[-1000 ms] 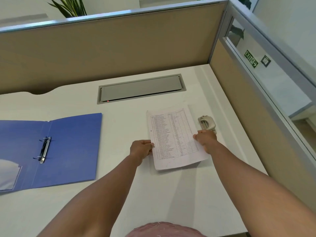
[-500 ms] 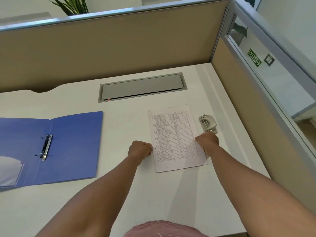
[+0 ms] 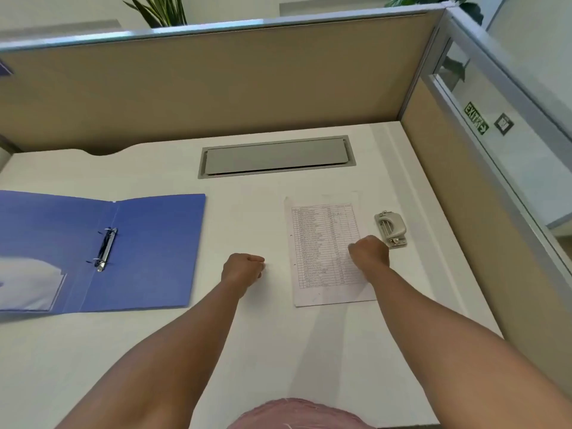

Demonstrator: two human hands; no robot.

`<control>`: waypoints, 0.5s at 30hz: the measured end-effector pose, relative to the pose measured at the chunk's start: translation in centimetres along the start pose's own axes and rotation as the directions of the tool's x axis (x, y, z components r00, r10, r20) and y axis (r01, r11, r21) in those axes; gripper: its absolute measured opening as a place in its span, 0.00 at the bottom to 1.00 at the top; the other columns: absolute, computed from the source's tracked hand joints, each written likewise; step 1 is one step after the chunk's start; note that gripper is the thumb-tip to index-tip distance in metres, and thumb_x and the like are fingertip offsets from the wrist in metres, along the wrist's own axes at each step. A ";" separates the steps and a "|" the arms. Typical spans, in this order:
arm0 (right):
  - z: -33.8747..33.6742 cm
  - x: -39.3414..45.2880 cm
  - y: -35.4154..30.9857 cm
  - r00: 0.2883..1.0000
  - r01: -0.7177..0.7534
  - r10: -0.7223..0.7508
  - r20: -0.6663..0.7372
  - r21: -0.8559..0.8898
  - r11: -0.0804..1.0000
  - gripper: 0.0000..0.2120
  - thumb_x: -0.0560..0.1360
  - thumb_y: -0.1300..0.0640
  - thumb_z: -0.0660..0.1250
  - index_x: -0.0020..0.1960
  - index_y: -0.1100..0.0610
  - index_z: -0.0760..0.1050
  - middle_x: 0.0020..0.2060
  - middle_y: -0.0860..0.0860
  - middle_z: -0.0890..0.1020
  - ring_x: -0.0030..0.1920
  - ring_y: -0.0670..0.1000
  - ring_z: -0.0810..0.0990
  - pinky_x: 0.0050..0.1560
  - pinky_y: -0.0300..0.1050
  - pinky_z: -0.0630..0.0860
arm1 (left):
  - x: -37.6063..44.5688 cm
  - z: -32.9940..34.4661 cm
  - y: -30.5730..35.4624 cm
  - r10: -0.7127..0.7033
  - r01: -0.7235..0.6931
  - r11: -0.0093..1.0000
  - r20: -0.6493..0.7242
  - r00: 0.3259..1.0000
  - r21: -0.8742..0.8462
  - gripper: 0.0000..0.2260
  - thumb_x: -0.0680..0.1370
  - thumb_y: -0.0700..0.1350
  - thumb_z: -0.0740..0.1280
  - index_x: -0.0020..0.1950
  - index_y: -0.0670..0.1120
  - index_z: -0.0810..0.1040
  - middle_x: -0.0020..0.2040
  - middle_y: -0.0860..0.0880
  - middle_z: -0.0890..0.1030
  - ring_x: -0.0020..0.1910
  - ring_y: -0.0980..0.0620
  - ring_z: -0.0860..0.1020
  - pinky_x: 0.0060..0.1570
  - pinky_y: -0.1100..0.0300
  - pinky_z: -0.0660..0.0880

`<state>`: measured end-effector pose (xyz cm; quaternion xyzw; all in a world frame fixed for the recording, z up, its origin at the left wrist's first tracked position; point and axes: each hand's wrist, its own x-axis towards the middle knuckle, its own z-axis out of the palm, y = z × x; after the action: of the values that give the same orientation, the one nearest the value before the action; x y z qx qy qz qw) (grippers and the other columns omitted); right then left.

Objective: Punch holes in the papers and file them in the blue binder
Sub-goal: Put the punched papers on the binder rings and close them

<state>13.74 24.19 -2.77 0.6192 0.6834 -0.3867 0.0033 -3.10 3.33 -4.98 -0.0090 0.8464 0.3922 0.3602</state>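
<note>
Risk to the sheet: the paper (image 3: pixel 325 249) lies flat on the white desk (image 3: pixel 278 351). A one-sided pull from the right edge could, I think, skew or crease it.
Risk at the rings: two punched holes show along the paper's left edge. The ring clip (image 3: pixel 105 249) in the blue binder (image 3: pixel 154 252) looks shut, though it is too small to be sure; pushing paper onto closed rings could tear the holes.
Risk of a snag: the hole punch (image 3: pixel 390 228) sits just beside the right hand, so a lift from there might knock it.
Left hand (image 3: pixel 243 269): fingers curled into a loose fist, holding nothing, on or just above the desk, apart from the paper's left edge.
Right hand (image 3: pixel 370 252): over the paper's right edge, fingers bent under; whether they pinch the sheet or only press on it, I cannot tell.
Arms: both forearms reach forward from the bottom of the view, bare, roughly parallel.
Task things: binder lies open at the left, well apart from the paper; paper centre-right; punch at its right.
</note>
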 end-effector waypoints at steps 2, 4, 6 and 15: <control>1.1 -0.5 -0.7 0.999 0.028 -0.028 0.017 -0.020 0.999 0.11 0.73 0.61 0.63 0.33 0.57 0.67 0.32 0.51 0.73 0.33 0.51 0.72 0.40 0.42 0.71 | 0.2 -1.4 -0.5 0.004 -0.005 1.000 -0.017 1.000 -0.013 0.05 0.73 0.40 0.71 0.46 0.49 0.84 0.42 0.50 0.85 0.39 0.51 0.83 0.53 0.55 0.81; 2.4 -1.1 -1.8 0.998 0.047 -0.045 0.038 -0.037 0.998 0.12 0.74 0.60 0.63 0.33 0.57 0.66 0.31 0.50 0.72 0.31 0.48 0.69 0.40 0.41 0.70 | 0.5 -3.3 -1.2 -0.002 0.001 1.000 -0.033 0.999 -0.030 0.05 0.74 0.41 0.71 0.45 0.50 0.84 0.44 0.51 0.85 0.43 0.50 0.84 0.53 0.55 0.81; 3.9 -2.0 -3.2 0.997 0.046 -0.044 0.062 -0.019 0.999 0.11 0.74 0.60 0.62 0.34 0.57 0.66 0.32 0.51 0.73 0.31 0.48 0.69 0.38 0.41 0.69 | 1.0 -5.7 -2.2 -0.017 0.015 0.999 -0.066 0.998 -0.042 0.05 0.74 0.42 0.72 0.47 0.50 0.84 0.43 0.50 0.85 0.45 0.50 0.84 0.52 0.54 0.80; 12.0 -7.2 -9.4 0.972 0.120 -0.127 0.196 0.048 0.992 0.06 0.73 0.57 0.65 0.44 0.61 0.75 0.38 0.55 0.78 0.38 0.55 0.76 0.38 0.42 0.71 | 2.8 -16.9 -6.7 -0.129 0.098 0.982 -0.193 0.973 -0.160 0.05 0.75 0.44 0.69 0.42 0.49 0.84 0.36 0.49 0.83 0.41 0.49 0.81 0.40 0.60 0.76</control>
<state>1.77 12.36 -2.77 0.5337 0.7100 -0.4580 0.0363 -13.39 -11.88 -3.76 -0.1243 0.8451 0.4302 0.2921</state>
